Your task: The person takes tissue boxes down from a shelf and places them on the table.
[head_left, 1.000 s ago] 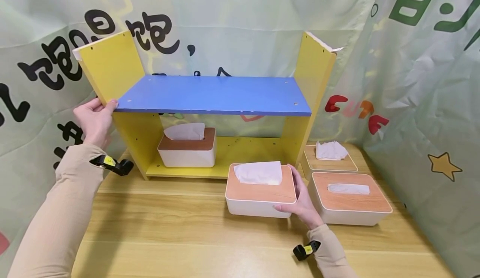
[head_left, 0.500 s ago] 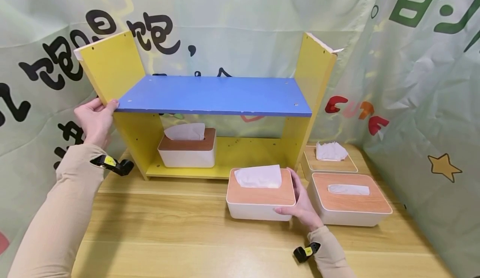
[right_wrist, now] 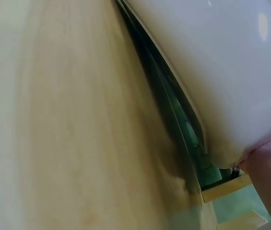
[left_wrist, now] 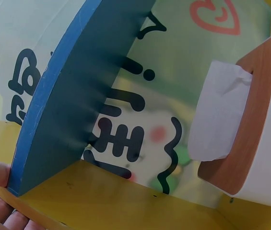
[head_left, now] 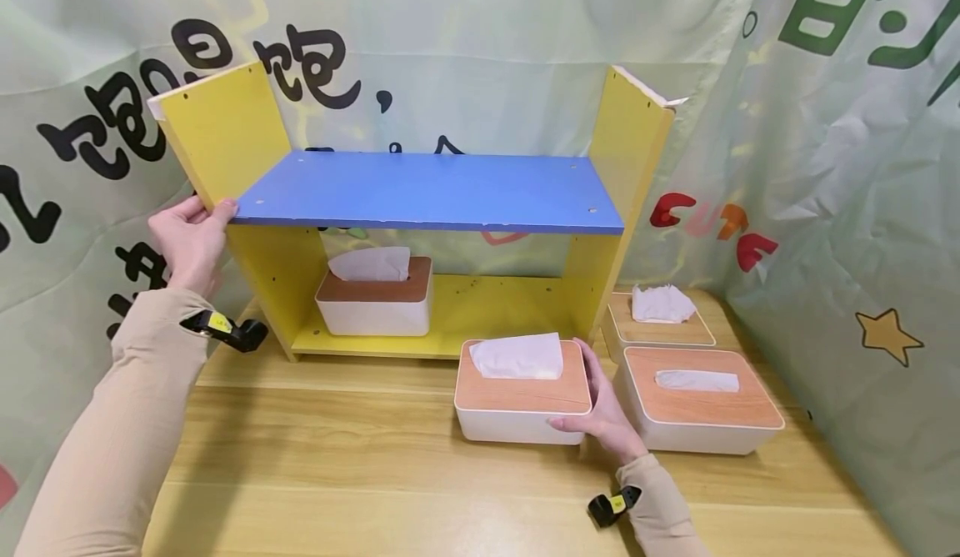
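Observation:
My left hand [head_left: 192, 240] grips the left side panel of a yellow-and-blue shelf unit [head_left: 427, 190], its thumb at the blue board's front corner. In the left wrist view, the thumb lies against the end of the blue board [left_wrist: 53, 100]. My right hand [head_left: 603, 411] holds the right end of a white tissue box [head_left: 517, 425] with a wood-look lid and a tissue sticking up, in front of the unit's lower right. The right wrist view has the box's white wall [right_wrist: 226, 62] close up, with a dark gap beside the wooden surface.
Inside the lower compartment, on the left, stands another tissue box [head_left: 378, 311]. Right of the unit are two more, a rear tissue box [head_left: 622, 323] and a front tissue box [head_left: 697, 434], on the wooden table [head_left: 337, 465]. A printed curtain [head_left: 480, 57] hangs behind.
The tissue box in my right hand has come slightly toward me, away from the shelf unit. My left hand keeps its place on the panel.

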`<state>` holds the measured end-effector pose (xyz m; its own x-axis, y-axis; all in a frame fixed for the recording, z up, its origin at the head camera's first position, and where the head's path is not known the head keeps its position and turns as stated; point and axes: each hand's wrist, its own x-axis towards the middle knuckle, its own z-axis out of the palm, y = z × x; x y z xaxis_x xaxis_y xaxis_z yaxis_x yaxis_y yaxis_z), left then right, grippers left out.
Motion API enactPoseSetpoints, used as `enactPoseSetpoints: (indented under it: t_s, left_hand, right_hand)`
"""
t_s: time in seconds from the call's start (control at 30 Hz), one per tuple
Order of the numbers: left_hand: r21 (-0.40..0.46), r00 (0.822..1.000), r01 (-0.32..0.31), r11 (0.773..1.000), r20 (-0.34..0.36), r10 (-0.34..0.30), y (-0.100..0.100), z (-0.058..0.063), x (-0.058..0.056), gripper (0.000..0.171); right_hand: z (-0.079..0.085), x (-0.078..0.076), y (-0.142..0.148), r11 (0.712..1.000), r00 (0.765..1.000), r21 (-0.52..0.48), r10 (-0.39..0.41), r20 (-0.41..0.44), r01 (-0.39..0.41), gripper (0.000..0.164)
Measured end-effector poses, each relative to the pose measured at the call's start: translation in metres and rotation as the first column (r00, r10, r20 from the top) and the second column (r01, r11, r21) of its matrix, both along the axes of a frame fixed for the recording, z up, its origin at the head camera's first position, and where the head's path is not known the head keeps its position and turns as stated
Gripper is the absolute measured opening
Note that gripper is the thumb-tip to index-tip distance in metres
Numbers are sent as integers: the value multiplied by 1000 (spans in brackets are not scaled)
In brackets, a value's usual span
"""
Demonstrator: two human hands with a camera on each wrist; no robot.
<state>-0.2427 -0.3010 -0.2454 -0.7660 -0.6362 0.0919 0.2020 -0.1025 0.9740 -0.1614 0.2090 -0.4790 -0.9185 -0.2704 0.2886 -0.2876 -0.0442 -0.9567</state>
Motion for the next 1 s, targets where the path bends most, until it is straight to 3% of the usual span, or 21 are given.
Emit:
enactPoseSetpoints:
  t_s: [0.33, 1.0]
  left_hand:
    - [6, 1000, 2, 1000, -4, -2, 0, -1, 0, 45]
    - [-7, 1000, 13, 1000, -18, -14, -1, -1, 0, 45]
  right_hand:
    - [0, 2, 5, 998, 999, 60, 28, 26, -30, 126]
    - [0, 8, 12, 996, 992, 64, 48, 114, -56, 127]
